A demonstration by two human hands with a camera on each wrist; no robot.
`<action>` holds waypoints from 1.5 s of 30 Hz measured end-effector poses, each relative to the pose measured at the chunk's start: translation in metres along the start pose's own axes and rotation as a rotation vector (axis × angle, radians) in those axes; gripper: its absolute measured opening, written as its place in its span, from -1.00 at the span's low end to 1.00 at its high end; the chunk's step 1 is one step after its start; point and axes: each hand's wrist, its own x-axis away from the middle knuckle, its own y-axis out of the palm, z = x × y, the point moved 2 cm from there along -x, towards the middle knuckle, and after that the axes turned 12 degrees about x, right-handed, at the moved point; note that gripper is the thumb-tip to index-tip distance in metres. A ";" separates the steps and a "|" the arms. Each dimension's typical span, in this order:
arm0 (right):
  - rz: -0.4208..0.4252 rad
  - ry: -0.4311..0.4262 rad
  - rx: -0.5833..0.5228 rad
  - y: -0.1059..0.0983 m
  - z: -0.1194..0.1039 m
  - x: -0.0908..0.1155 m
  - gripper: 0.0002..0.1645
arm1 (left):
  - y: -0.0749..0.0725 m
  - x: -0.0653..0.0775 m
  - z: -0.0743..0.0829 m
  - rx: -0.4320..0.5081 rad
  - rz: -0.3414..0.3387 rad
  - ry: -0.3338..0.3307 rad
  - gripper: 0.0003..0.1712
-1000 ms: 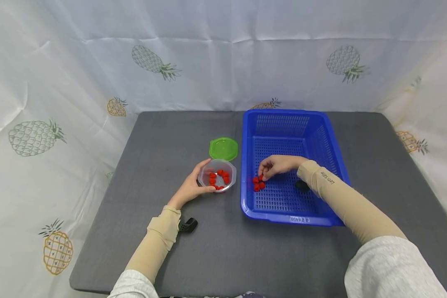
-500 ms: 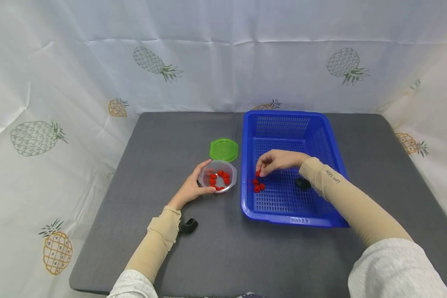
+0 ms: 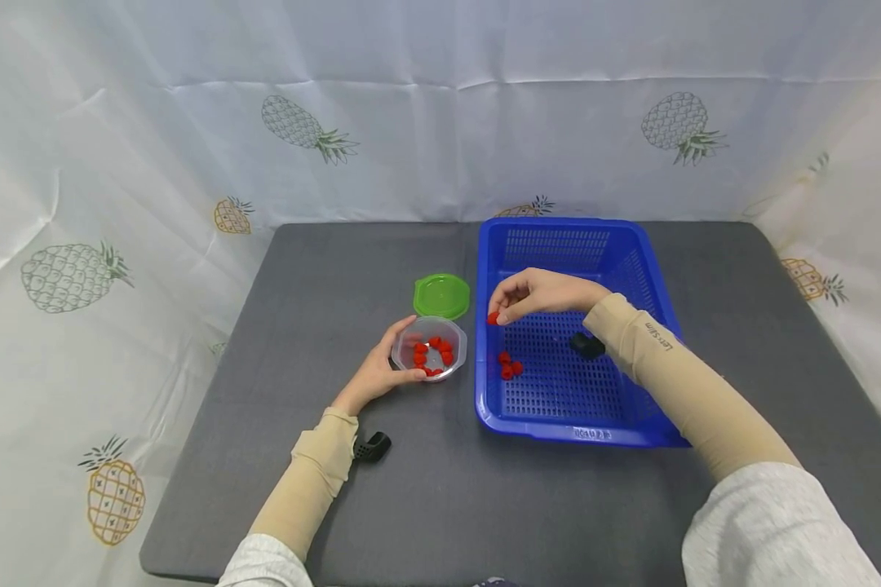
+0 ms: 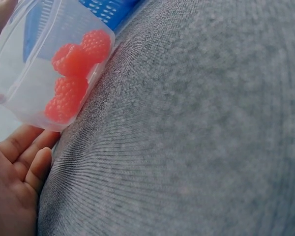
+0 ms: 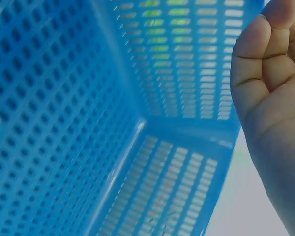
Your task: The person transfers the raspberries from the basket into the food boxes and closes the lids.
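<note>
My right hand [image 3: 536, 292] pinches one red berry [image 3: 493, 318] with the tips of my thumb and fingers, over the blue basket [image 3: 561, 222], close to its left side. My left hand [image 3: 377, 371] holds the clear tub [image 3: 434, 357] between my thumb and fingers, and the tub sits on the gray table [image 3: 440, 489], near the basket. Some berries [image 3: 446, 357] lie in the tub, and three loose berries [image 3: 506, 372] sit bunched up on the basket's bottom. What I worry about most is dropping the berry I'm pinching. Only my fingertips have it, so it could slip out if I pinch too softly. If I pinch too hard, it might pop out or get squished; I can't tell how soft it is. The basket's edge is close too, so if I crossed it too low, my knuckles could bump it and the berry could tumble onto the table. The black thing [image 3: 586, 346] under my right wrist might catch on the basket and tug it. The tub looks light, so a hard squeeze or a jerk from my left hand could tip it and spill everything. The green lid [image 3: 441, 296] lies just behind the tub, so pushing that way might make the tub climb on it and lean.
</note>
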 end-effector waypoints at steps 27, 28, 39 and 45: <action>-0.039 -0.152 0.138 0.024 -0.052 -0.073 -0.75 | 0.002 0.001 0.003 -0.023 0.017 -0.056 -0.02; -0.039 -0.147 0.154 0.026 -0.052 -0.075 -0.76 | 0.002 0.001 0.003 -0.030 0.020 -0.059 -0.03; -0.089 -0.123 0.402 0.040 -0.059 -0.089 -0.80 | -0.003 -0.008 -0.030 -0.041 0.038 -0.060 0.03; -0.109 -0.124 0.512 0.047 -0.059 -0.094 -0.80 | -0.004 -0.007 -0.033 -0.036 0.046 -0.047 0.01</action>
